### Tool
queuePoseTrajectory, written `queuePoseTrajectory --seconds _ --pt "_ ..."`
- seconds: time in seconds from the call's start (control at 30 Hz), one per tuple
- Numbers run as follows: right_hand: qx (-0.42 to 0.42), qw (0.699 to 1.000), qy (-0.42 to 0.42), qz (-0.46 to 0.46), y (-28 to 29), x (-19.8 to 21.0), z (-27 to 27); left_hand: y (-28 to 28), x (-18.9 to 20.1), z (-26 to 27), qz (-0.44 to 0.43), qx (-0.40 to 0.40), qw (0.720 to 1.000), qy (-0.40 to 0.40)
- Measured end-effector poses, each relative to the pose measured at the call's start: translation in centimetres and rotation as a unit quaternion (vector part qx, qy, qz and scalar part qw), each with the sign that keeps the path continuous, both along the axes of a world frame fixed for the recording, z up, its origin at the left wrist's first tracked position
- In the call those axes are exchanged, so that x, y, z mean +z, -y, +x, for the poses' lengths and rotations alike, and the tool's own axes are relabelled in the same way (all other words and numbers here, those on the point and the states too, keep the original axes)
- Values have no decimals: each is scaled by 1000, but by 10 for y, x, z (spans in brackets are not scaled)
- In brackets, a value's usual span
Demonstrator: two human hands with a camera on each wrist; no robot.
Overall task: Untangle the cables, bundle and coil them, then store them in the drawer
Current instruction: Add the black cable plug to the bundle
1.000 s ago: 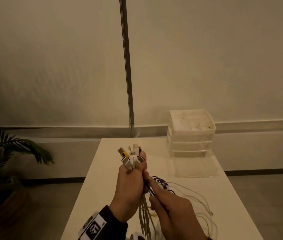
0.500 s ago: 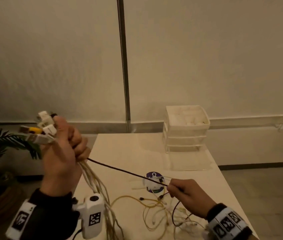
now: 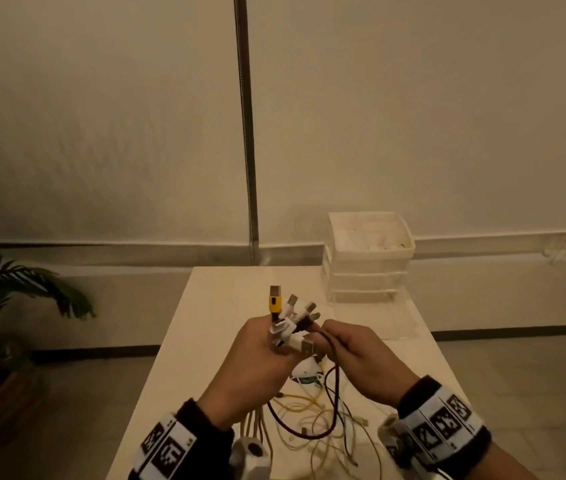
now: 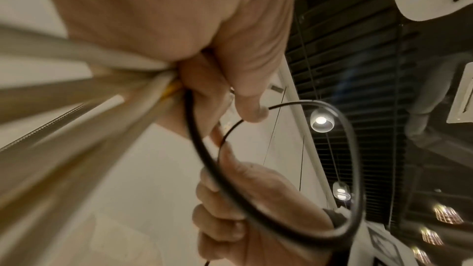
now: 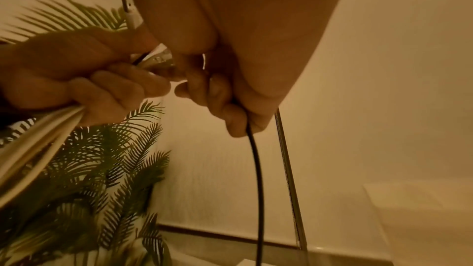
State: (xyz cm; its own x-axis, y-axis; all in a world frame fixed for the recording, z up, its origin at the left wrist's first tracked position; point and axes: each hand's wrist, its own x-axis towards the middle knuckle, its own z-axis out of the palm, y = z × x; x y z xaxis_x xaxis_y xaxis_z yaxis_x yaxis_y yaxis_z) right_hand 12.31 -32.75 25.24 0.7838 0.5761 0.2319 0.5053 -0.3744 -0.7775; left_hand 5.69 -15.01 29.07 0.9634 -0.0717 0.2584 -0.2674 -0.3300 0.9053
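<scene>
Over the white table my left hand grips a bundle of pale cables, whose plugs, one of them yellow, fan out above the fist. My right hand is close beside it, fingers curled round a black cable. That cable hangs in a slack loop between the two hands. In the left wrist view the black cable arcs from my left hand past the right one. In the right wrist view my right hand holds the black cable next to the left fist.
Loose yellow and white cables lie tangled on the table below my hands, with a small white round object among them. A white drawer unit stands at the back right, its clear bottom drawer pulled out. A potted palm stands on the left.
My left hand came down from the raised left side to the table's middle. The right hand rose to meet it, so the black cable went from taut to a slack loop.
</scene>
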Motion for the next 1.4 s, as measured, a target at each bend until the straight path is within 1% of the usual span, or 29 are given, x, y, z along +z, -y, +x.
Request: queuePoseTrajectory --seconds 0.07,0.13,0.2,0.3,0.33,0.4,0.43,0.47,0.5,0.57,0.67,0.73,0.77,0.83,0.9,1.0,1.03,1.1,1.17,1.23,1.33,1.4 --pt "15 998 -49 43 6 5 -3 1 -2 2 -4 -6 1000 17" --pt "32 991 -100 86 8 5 -7 3 -6 7 -6 15 1000 25" --pt "34 988 -107 109 7 0 -11 5 -4 11 -25 45 998 48" --pt "0 987 -100 127 11 -16 -10 -7 17 19 -116 80 986 87" --pt "-16 987 -101 127 14 -23 -9 -17 24 22 -130 90 982 106" --pt "-40 985 -105 130 20 -36 -7 -36 36 24 -114 99 977 149" --pt "-45 982 -123 138 22 -42 -7 -46 39 24 -101 104 976 165" --pt "-47 975 -155 152 24 -46 -8 -53 39 22 -110 115 972 174" --pt "-46 964 -197 172 26 -51 -9 -60 38 19 -147 121 966 173" --pt "-50 939 -267 211 27 -59 -11 -71 33 15 -219 107 962 127" --pt "-73 911 -312 261 25 -59 -11 -74 22 7 -220 0 976 5" --pt "-70 891 -324 310 22 -47 -7 -66 18 1 -211 -54 974 -56" --pt "-58 884 -326 330 21 -39 -5 -61 16 0 -217 -54 972 -76" --pt "-19 876 -323 357 19 -23 -1 -48 9 4 -238 -8 966 -103" --pt "20 878 -312 362 13 -9 2 -28 6 10 -229 27 966 -117" --pt "54 891 -295 342 3 3 1 3 4 12 -156 -8 981 -110" --pt "58 892 -292 341 1 5 -1 10 3 12 -151 -21 983 -102" --pt "57 891 -290 343 2 7 -4 17 3 13 -163 -32 983 -82" --pt "52 901 -283 326 6 8 -5 21 3 13 -157 -27 986 -53" --pt "51 915 -268 296 10 7 -7 24 1 13 -161 -1 986 -35" --pt "43 930 -244 270 12 7 -8 21 -5 13 -206 48 977 -25" --pt "42 941 -226 248 11 6 -11 20 -7 12 -206 48 977 -23"
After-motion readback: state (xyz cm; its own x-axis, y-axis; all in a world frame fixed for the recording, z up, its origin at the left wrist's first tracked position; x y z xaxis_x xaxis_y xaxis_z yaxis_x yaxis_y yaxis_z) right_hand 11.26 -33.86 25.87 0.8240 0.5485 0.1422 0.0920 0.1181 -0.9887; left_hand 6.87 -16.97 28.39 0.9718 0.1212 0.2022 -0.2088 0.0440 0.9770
